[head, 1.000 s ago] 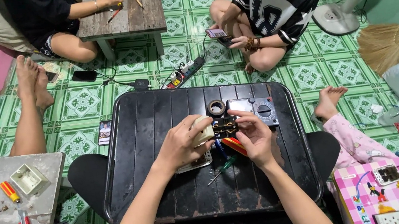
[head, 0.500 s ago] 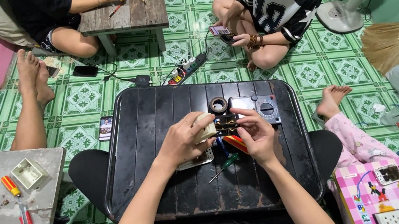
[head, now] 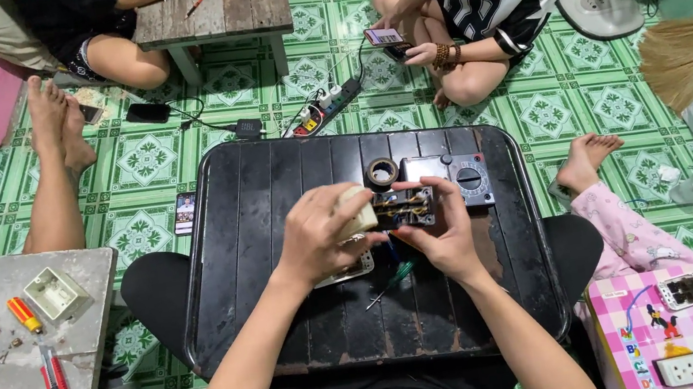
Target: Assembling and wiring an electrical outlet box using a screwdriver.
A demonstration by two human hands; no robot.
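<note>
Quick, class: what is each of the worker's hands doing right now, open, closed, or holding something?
Left hand: closed around a cream switch box.
Right hand: gripping the dark wiring module at its right end.

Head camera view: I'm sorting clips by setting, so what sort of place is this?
Probably a home floor used as a wiring workshop: green patterned floor tiles, people seated around low tables, a standing fan and a straw broom.
</note>
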